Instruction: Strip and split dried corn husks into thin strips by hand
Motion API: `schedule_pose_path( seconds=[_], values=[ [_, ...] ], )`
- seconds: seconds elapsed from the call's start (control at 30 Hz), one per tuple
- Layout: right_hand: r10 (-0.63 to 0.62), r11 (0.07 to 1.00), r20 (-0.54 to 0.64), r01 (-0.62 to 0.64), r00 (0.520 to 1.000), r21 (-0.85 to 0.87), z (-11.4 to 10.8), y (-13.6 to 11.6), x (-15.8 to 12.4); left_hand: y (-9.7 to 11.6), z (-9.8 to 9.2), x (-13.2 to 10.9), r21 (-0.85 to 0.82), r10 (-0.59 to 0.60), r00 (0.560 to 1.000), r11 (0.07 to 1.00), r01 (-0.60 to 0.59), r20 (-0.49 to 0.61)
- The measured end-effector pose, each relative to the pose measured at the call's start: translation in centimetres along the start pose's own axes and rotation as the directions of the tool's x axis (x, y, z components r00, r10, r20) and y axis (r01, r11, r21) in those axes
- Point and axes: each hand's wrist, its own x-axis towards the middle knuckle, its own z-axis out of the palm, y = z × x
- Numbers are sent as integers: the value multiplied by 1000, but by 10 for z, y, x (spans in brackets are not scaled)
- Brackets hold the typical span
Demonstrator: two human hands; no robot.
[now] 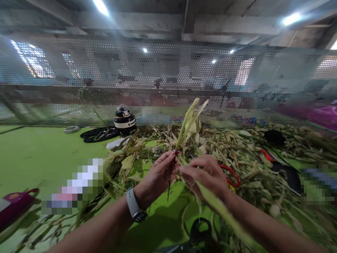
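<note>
My left hand [162, 167] is closed in a pinch on the lower end of a pale yellow-green leafy stalk [190, 124], which stands up above the fingertips. A thin dark strand [168, 189] hangs below that hand. Close beside it, my right hand [206, 174] is closed around a long yellow-green leaf strip [223, 211]. The strip trails down over my right forearm and is blurred. Just behind my right hand shows the red handle of scissors [231, 175], partly hidden. Black-handled scissors [201, 230] lie below on the green tabletop [155, 225].
A heap of dried leaves and stalks [247, 165] spreads across the middle and right. A black-and-white lidded jug [124, 120] stands at the back, near a tape roll [72, 129]. A purple object [15, 207] lies left. A perforated screen [163, 73] bounds the far edge.
</note>
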Motion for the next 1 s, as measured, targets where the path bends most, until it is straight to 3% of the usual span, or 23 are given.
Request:
schedule_pose_path(
  seconds=[0.1,0.23,0.3,0.43,0.53,0.7,0.9,1.0],
  values=[
    [182,976,-65,-172,981,134,3,2,2,1,-5,5,-21,38,998,999,-37,41],
    [73,986,-27,-68,997,153,6,4,4,3,-8,7,-4,50,994,999,-50,97],
    [94,979,-41,-85,995,185,6,4,4,4,-7,6,-36,24,994,999,-20,108],
    [305,933,-119,-271,945,238,6,7,4,4,-7,1,-26,-58,975,998,65,216],
    [430,872,-62,-396,901,288,8,8,3,2,-7,-1,74,-151,940,988,135,305],
    [480,846,77,-485,874,221,7,6,1,1,-6,0,224,-114,953,973,51,280],
    [461,864,91,-469,883,181,10,9,-1,0,-1,0,440,34,977,889,-127,213],
    [470,860,90,-479,878,175,12,13,-4,1,0,0,472,61,979,869,-148,194]
  ],
)
